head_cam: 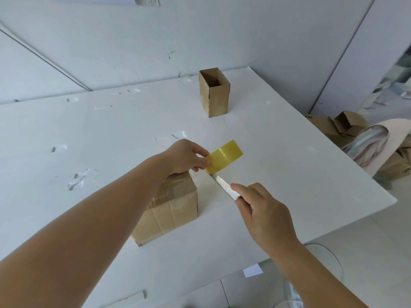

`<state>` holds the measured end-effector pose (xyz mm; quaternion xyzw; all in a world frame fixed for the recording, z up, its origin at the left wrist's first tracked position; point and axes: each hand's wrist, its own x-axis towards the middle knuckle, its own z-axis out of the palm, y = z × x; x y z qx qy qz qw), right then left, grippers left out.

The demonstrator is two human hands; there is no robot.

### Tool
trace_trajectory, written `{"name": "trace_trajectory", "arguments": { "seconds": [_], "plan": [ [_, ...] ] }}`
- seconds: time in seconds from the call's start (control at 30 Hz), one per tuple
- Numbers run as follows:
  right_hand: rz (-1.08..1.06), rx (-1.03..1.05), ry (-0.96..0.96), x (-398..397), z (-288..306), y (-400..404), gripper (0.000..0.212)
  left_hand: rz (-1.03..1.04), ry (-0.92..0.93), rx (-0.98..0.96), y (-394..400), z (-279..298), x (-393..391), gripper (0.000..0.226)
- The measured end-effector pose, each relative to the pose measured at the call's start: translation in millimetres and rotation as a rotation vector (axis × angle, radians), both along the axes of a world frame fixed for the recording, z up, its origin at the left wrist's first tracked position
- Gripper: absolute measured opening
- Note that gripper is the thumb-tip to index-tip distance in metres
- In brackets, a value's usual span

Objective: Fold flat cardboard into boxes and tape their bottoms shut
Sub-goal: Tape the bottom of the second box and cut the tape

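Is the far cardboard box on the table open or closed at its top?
Open. The far box stands upright on the table, its top flaps up and its dark inside visible.

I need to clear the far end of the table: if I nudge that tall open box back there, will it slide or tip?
The tall open box probably tips: it stands on a narrow base. It looks empty, so likely light. Its thin cardboard walls may flex if pinched at the rim.

The right hand (264, 215) hides the knife (224, 185) handle; floor cardboard (347, 127) blurs.
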<state>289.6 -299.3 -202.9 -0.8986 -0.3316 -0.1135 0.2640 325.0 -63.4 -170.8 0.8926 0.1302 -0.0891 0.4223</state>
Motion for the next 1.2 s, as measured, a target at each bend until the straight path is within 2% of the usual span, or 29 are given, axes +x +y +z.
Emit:
{"name": "trace_trajectory", "arguments": {
  "seconds": [0.13,0.3,0.43,0.53,0.63,0.77,0.83,0.97,1.03,1.07,1.1,1.17,1.2],
  "plan": [
    [-0.011,-0.043,-0.032,-1.4,12.6,6.4,0.034,-0.016,-0.005,-0.005,-0.9,1.0,-0.7,0.012],
    [-0.017,-0.334,0.018,-1.3,25.7,28.3,0.037,-0.008,-0.022,-0.013,-0.2,-0.4,-1.0,0.01],
    [-0.046,-0.475,0.046,-4.4,43.2,43.3,0.023,-0.01,-0.037,-0.021,0.3,-2.3,-1.3,0.01],
    [-0.046,-0.559,0.077,-4.3,48.8,57.5,0.025,0.012,-0.057,-0.006,3.1,-4.6,-1.3,0.014],
    [-0.025,-0.637,0.074,7.8,44.6,67.0,0.027,0.044,-0.071,-0.008,2.9,-4.4,1.8,0.011],
    [0.016,-0.727,0.189,16.9,11.5,63.4,0.029,0.039,-0.1,-0.066,-1.1,-3.9,2.7,0.01],
    [-0.023,-0.683,0.189,20.2,-9.6,58.4,0.033,0.082,-0.091,-0.078,1.0,-5.9,1.8,0.01],
    [-0.119,-0.612,0.15,30.4,-42.8,48.0,0.057,0.106,-0.075,-0.129,1.2,-3.9,2.5,0.013],
    [-0.101,-0.575,0.127,35.0,-52.4,45.9,0.054,0.11,-0.073,-0.136,0.5,-3.0,2.6,0.01],
    [-0.095,-0.487,0.158,36.7,-52.9,46.7,0.049,0.114,-0.068,-0.141,0.3,-2.7,2.6,0.01],
    [-0.096,-0.307,0.256,37.1,-49.7,49.2,0.045,0.119,-0.063,-0.15,0.2,-2.3,2.8,0.01],
    [-0.124,0.205,0.627,32.2,-36.8,62.4,0.047,0.129,-0.058,-0.164,0.1,-1.1,3.3,0.009],
    [-0.147,0.398,0.822,28.3,-29.8,71.3,0.057,0.133,-0.055,-0.162,-0.2,-0.6,3.6,0.01]
  ]
}}
